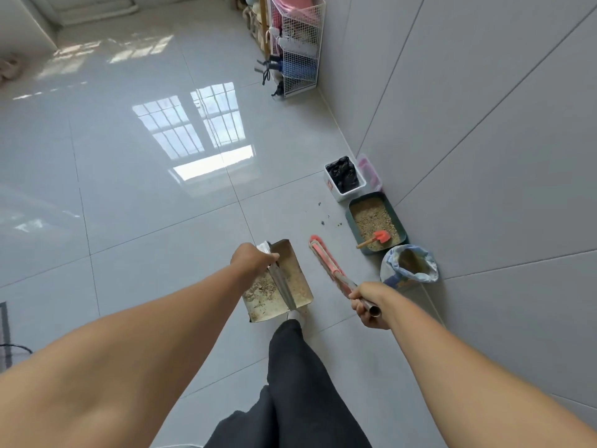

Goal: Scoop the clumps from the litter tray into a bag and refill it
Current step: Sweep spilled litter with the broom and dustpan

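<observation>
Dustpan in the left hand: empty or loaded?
Loaded. The dustpan held by the left hand has tan litter spread over its floor, heaped most on its left side.

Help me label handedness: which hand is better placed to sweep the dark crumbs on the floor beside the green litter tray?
Probably right: the right hand grips the red-headed broom, whose head lies nearest the dark crumbs; the left hand holds the metal dustpan.

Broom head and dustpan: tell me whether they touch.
Apart. The head view shows bare floor between the broom head and the dustpan.
</observation>
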Action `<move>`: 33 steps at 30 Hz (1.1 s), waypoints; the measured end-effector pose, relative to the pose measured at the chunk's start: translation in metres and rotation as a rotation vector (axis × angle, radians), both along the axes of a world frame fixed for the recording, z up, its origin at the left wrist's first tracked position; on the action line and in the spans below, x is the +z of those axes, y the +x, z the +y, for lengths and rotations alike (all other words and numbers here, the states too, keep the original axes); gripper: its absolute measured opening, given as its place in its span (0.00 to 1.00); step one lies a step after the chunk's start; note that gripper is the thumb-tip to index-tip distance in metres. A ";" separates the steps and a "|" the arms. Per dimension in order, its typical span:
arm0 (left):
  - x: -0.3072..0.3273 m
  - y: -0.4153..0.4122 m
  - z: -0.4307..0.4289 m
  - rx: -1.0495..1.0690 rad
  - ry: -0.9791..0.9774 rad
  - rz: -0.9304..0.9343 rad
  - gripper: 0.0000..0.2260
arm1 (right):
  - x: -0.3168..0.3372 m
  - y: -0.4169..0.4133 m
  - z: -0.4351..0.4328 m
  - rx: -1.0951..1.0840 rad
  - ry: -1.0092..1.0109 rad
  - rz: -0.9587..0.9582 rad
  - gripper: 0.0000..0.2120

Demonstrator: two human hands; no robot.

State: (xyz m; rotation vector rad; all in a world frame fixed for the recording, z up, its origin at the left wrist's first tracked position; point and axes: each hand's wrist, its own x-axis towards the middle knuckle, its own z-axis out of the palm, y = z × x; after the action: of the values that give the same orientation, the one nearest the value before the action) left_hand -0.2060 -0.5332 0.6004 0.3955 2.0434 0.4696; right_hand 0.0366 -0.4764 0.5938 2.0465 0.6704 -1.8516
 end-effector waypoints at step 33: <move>-0.072 -0.305 0.299 -0.366 -0.137 0.357 0.08 | -0.071 -0.304 0.227 -0.514 -0.022 -0.008 0.09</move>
State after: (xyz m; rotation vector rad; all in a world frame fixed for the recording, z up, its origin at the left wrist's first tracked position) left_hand -0.5106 -0.2346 0.5288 0.7964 2.2594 0.0336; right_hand -0.2673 -0.2489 0.5227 2.3688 0.1169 -2.0906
